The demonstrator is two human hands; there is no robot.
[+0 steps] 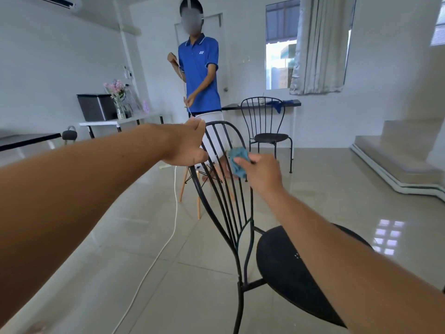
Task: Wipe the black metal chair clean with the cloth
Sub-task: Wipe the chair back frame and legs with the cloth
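The black metal chair (284, 273) stands in front of me, tilted, its round seat low on the right and its barred backrest rising toward the middle. My left hand (186, 143) grips the top left of the backrest frame. My right hand (261, 172) holds a bunched blue cloth (237, 162) against the upper bars on the backrest's right side. My right forearm crosses over part of the seat.
A person in a blue shirt (198, 73) stands just behind the chair. A second black chair (267, 131) stands by a dark table (262, 106) at the back. A white cable (168, 232) trails over the tiled floor. Steps (395, 162) rise on the right; tables line the left wall.
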